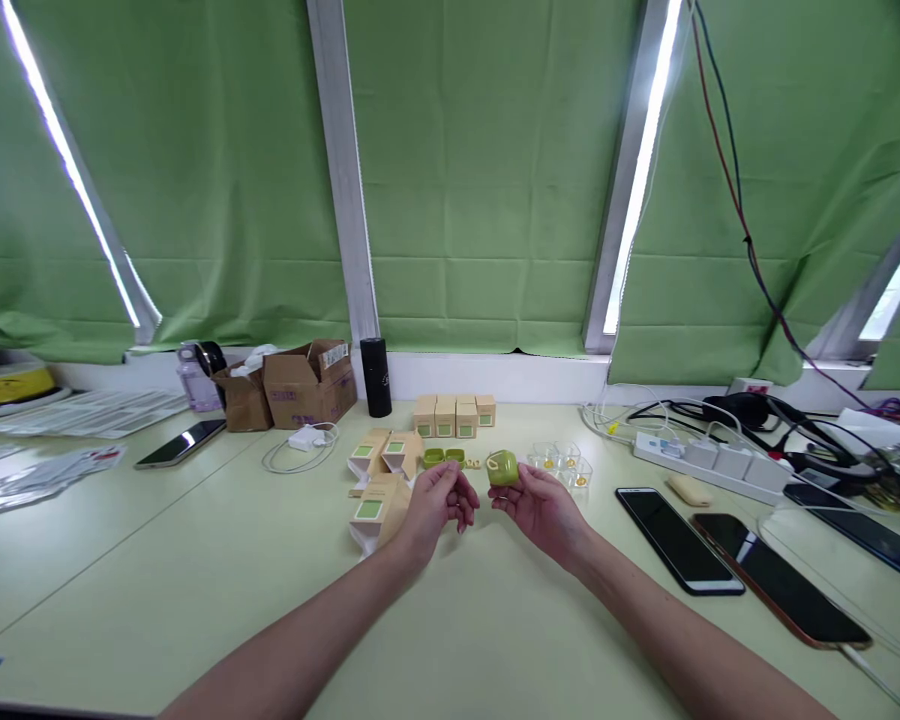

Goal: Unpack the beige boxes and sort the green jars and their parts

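Pinched at the fingertips of the right hand (pixel 541 508), the small green case (pixel 502 467) sits above the table (pixel 195 560). Left hand (pixel 439 500), loosely curled and apparently empty, lies just left of the case, slightly farther away.

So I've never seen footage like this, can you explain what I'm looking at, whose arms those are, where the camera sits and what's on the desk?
The camera sits on a person's head and looks down, so the two bare arms are their own. The right hand holds a small green case at its fingertips. The left hand is curled beside it; whether it holds anything is unclear. On the pale table lie tan boxes with green labels, some tipped over near the left hand, small clear cups, two phones on the right, a power strip with cables, and cardboard boxes on the left. Green blinds cover the windows.
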Tool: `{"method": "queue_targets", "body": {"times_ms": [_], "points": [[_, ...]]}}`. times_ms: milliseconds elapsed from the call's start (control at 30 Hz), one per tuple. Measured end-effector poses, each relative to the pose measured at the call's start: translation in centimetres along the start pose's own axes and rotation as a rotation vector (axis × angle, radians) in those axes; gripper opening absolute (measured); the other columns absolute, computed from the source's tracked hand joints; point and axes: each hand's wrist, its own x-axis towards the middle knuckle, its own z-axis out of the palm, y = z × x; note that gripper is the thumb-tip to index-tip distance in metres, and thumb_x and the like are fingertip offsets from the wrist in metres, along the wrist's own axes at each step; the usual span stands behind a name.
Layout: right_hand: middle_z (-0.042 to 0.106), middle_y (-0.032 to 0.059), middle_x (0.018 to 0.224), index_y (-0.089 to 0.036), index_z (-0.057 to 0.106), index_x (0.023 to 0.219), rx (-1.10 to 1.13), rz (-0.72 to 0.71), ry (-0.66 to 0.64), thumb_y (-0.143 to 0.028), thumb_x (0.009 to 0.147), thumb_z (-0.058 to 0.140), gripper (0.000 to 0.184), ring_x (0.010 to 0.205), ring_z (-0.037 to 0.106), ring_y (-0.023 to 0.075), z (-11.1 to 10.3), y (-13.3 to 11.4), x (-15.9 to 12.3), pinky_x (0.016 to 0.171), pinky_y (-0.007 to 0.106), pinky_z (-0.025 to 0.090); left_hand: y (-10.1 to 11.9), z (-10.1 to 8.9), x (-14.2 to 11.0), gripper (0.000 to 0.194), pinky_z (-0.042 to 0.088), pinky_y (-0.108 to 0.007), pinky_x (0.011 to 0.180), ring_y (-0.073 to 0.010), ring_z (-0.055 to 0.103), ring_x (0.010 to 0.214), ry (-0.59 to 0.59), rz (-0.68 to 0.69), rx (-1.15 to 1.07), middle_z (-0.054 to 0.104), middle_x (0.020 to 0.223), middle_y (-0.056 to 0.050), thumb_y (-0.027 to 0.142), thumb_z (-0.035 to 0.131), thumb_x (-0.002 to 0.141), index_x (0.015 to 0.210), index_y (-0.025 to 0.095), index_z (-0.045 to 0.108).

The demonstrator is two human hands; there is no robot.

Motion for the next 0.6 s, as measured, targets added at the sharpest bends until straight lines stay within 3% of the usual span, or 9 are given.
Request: {"method": "queue_targets", "body": {"times_ms": [133, 267, 367, 467, 600], "points": [[0.077, 0.0063, 0.092, -0.017, 0.074, 0.097, -0.045, 0.021, 0.011, -0.043, 0.079, 0.085, 0.034, 0.082, 0.073, 0.0198, 1.0, -0.6, -0.5, 0.077, 0.033, 0.055, 0.0, 0.1, 0.2, 0.042, 0.049, -0.025, 0.054, -0.0152, 0.063, 0.065, 0.075, 0.088, 0.043, 0.068, 0.080, -0.006, 0.055, 0.072, 0.084, 0.080, 0.017, 0.058], [0.076, 0.0084, 0.104, -0.017, 0.071, 0.103, -0.166, 0.003, 0.013, -0.045, 0.077, 0.087, 0.041, 0.091, 0.075, 0.0239, 2.1, -1.0, -0.7, 0.089, 0.041, 0.057, 0.4, 0.2, 0.2, 0.031, 0.051, -0.027, 0.065, -0.0141, 0.060, 0.072, 0.170, 0.245, 0.177, 0.066, 0.087, -0.005, 0.045, 0.071, 0.088, 0.093, 0.016, 0.062], [0.074, 0.0083, 0.106, -0.018, 0.067, 0.103, -0.376, -0.107, 0.079, -0.046, 0.077, 0.085, 0.042, 0.094, 0.074, 0.0246, 2.5, -1.0, -0.3, 0.092, 0.044, 0.058, 0.8, 0.2, -0.1, 0.027, 0.052, -0.030, 0.075, -0.0160, 0.061, 0.083, 0.177, 0.332, 0.313, 0.066, 0.100, -0.007, 0.041, 0.066, 0.092, 0.104, 0.017, 0.063], [0.071, 0.0075, 0.105, -0.020, 0.065, 0.103, -0.688, -0.242, 0.152, -0.039, 0.082, 0.078, 0.032, 0.095, 0.073, 0.0241, 2.7, -0.9, 0.1, 0.089, 0.044, 0.059, 1.0, 0.2, -0.4, 0.026, 0.053, -0.034, 0.087, -0.0190, 0.060, 0.097, 0.177, 0.451, 0.435, 0.064, 0.112, -0.010, 0.037, 0.063, 0.095, 0.113, 0.019, 0.061], [0.067, 0.0078, 0.111, -0.023, 0.062, 0.109, -1.105, -0.517, 0.119, -0.023, 0.091, 0.063, 0.018, 0.099, 0.069, 0.0229, 3.0, -0.9, 0.2, 0.090, 0.044, 0.060, 0.9, 0.3, -0.6, 0.026, 0.054, -0.035, 0.088, -0.0194, 0.060, 0.098, 0.136, 0.507, 0.518, 0.063, 0.120, -0.011, 0.036, 0.058, 0.099, 0.119, 0.021, 0.061]]}}
